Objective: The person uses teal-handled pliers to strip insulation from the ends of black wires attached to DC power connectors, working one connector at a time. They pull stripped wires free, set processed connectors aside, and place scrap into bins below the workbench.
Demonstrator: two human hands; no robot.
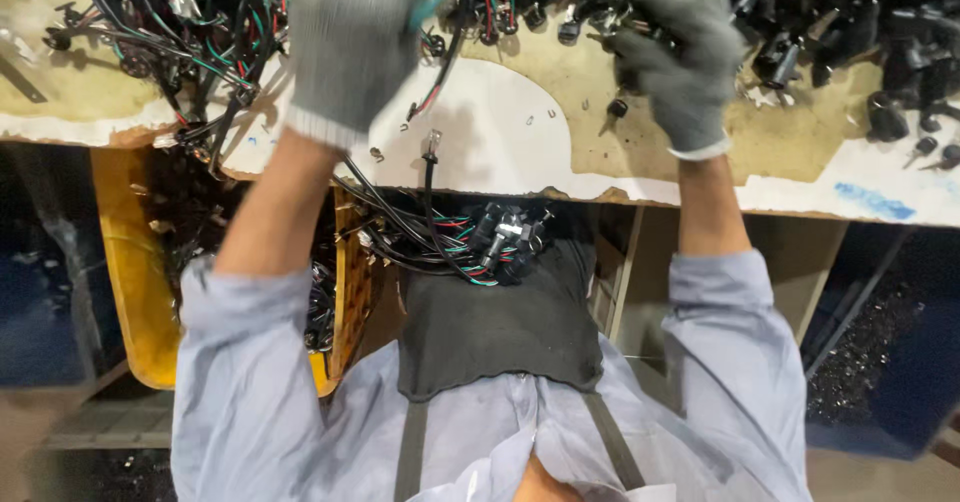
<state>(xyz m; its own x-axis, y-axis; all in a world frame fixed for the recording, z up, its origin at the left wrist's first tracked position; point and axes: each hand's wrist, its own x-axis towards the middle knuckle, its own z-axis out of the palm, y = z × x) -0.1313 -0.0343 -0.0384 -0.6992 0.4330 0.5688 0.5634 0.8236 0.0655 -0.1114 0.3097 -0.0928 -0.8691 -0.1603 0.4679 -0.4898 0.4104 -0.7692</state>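
Here, a worn workbench carries tangled wire harnesses.

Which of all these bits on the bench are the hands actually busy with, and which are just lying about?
In hand:
left hand, gloved, at the tangle of coloured wires
right hand, gloved, in the pile of black parts

Lying about:
small keys on the worn bench top
wire bundle on the lap cloth
yellow crate under the bench

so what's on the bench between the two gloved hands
In the head view, between the left hand and the right hand lies a black and red wire on the worn white benchtop, with two small metal clips nearby.
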